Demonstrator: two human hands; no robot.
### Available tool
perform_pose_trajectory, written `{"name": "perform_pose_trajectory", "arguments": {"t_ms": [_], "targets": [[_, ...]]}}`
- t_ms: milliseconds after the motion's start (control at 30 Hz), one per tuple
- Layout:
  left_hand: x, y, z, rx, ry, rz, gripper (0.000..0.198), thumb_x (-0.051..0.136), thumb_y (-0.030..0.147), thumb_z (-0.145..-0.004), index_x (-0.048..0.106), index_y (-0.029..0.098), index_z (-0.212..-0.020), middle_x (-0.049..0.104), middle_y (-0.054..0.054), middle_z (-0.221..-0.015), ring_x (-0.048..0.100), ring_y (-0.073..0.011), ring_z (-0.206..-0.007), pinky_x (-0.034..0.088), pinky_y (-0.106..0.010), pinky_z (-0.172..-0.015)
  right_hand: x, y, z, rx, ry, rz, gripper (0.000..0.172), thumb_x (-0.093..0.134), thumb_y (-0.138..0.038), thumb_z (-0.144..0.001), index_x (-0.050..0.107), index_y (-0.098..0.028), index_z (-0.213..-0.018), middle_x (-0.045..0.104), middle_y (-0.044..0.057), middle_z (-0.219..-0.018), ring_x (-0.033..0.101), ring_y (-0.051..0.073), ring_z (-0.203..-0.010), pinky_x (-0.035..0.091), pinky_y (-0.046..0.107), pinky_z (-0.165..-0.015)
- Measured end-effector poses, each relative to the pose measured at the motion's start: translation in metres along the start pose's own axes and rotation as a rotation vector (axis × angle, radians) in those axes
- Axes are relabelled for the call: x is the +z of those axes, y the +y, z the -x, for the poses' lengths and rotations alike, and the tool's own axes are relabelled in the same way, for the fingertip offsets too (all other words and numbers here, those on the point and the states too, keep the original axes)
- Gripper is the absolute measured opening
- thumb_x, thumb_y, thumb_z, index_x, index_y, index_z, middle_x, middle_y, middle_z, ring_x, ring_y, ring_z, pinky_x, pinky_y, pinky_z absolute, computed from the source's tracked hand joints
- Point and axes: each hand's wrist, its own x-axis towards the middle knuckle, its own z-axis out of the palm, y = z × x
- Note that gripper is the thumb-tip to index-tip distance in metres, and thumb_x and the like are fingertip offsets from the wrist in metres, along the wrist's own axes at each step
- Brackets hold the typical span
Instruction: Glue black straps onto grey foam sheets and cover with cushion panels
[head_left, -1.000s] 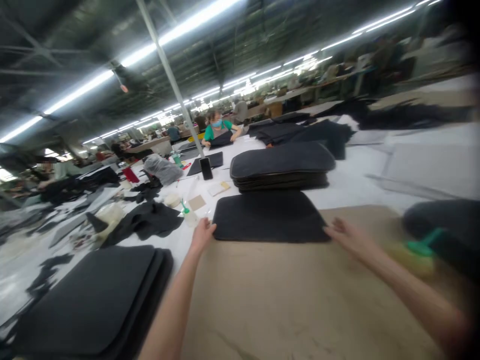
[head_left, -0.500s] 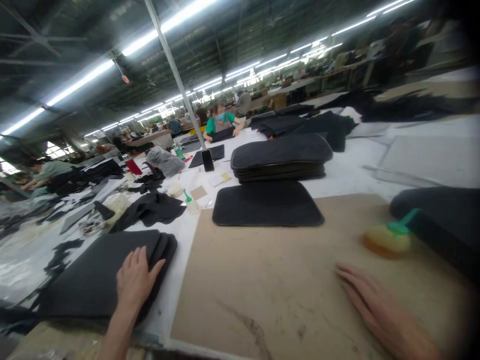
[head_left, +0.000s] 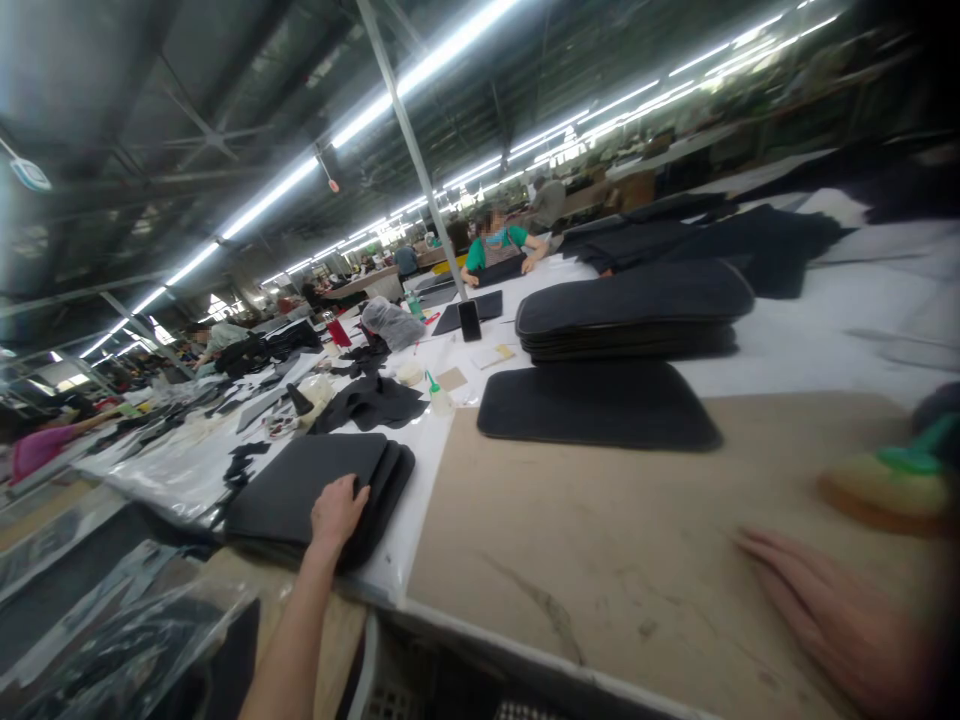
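On the left side of a white-covered worktable [head_left: 405, 525], the person's left hand [head_left: 339, 508] is resting upon a stack of dark grey, round-cornered flat panels [head_left: 296, 490], its fingers bending near the right edge; whether they are pinching a panel cannot be told. The right hand [head_left: 832, 610] is stretching flat over a tan board [head_left: 570, 530], fingers pressed together, near a blurred amber bottle with a green spout [head_left: 885, 490]. One black, round-cornered panel [head_left: 592, 405] is lying across the board's far edge.
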Motion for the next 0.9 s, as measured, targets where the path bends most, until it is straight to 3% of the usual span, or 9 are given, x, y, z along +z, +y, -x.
{"name": "perform_pose_trajectory", "arguments": {"t_ms": [167, 433, 567, 700, 800, 900], "targets": [[-0.010, 0.007, -0.006, -0.063, -0.125, -0.041, 0.036, 0.054, 0.046, -0.096, 0.063, 0.017, -0.115, 0.067, -0.008, -0.111, 0.065, -0.0211, -0.098, 0.053, -0.044, -0.090, -0.003, -0.008, -0.001, -0.107, 0.007, 0.162, 0.038, 0.043, -0.044, -0.090, 0.069, -0.035, -0.116, 0.066, 0.015, -0.126, 0.061, 0.042, -0.117, 0.042, 0.057, -0.109], [-0.036, 0.015, -0.020, -0.108, -0.270, -0.107, 0.033, 0.060, 0.042, -0.094, 0.063, 0.016, -0.114, 0.067, -0.007, -0.110, 0.066, -0.0195, -0.096, 0.056, -0.040, -0.084, -0.014, -0.032, 0.000, -0.143, 0.008, 0.261, 0.042, 0.039, -0.039, -0.098, 0.068, -0.015, -0.117, 0.066, 0.015, -0.128, 0.060, 0.029, -0.119, 0.047, 0.050, -0.107], [-0.041, 0.037, -0.013, -0.097, -0.199, -0.202, 0.028, 0.043, 0.031, -0.100, 0.065, 0.013, -0.103, 0.068, -0.011, -0.101, 0.069, -0.0229, -0.088, 0.055, -0.039, -0.076, -0.021, -0.045, 0.006, -0.119, 0.024, 0.256, 0.039, 0.040, -0.036, -0.100, 0.068, -0.016, -0.117, 0.065, 0.014, -0.129, 0.059, 0.027, -0.120, 0.047, 0.048, -0.107], [-0.045, 0.072, 0.006, 0.050, -0.023, -0.275, 0.035, 0.028, 0.013, -0.095, 0.062, 0.010, -0.102, 0.065, -0.021, -0.112, 0.066, -0.0328, -0.103, 0.050, -0.045, -0.082, -0.024, -0.051, 0.011, -0.118, 0.035, 0.241, 0.035, 0.042, -0.032, -0.099, 0.068, -0.016, -0.117, 0.066, 0.014, -0.127, 0.059, 0.027, -0.120, 0.047, 0.048, -0.107], [-0.059, 0.098, 0.016, 0.177, 0.030, -0.235, 0.032, 0.029, 0.020, -0.095, 0.061, 0.014, -0.097, 0.068, -0.017, -0.105, 0.067, -0.0324, -0.098, 0.051, -0.045, -0.081, -0.025, -0.054, 0.012, -0.096, 0.040, 0.231, 0.032, 0.043, -0.027, -0.099, 0.068, -0.017, -0.116, 0.065, 0.012, -0.128, 0.058, 0.026, -0.121, 0.046, 0.048, -0.108], [-0.082, 0.113, 0.022, 0.359, 0.064, 0.057, 0.026, 0.039, 0.030, -0.091, 0.064, 0.022, -0.089, 0.071, -0.008, -0.091, 0.070, -0.0267, -0.083, 0.054, -0.040, -0.080, -0.028, -0.060, 0.012, -0.072, 0.036, 0.220, 0.031, 0.044, -0.024, -0.098, 0.068, -0.018, -0.116, 0.065, 0.011, -0.129, 0.058, 0.025, -0.122, 0.046, 0.047, -0.108]]}}
